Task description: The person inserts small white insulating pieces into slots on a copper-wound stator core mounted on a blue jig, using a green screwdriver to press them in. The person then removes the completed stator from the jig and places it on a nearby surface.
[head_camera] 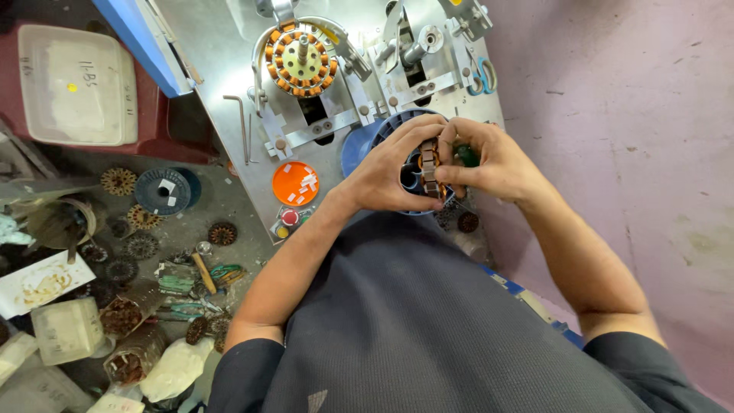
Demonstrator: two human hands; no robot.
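Starting at the left, wound cores litter the floor (pixel 153 252) beside a white tub (pixel 76 84); an orange lid (pixel 295 183) sits near the bench (pixel 222 53) edge; the left hand (pixel 382 177) and right hand (pixel 489 162) both pinch a copper-wound stator (pixel 430 164) over a blue spool (pixel 359 145), the grip pressed tight; bare pink wall (pixel 627 115) lies rightward.

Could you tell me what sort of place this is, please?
Probably a small motor-winding workshop. A copper-wound stator sits on a metal winding machine, the left hand and right hand hold another wound core, and more cores lie scattered on the floor.
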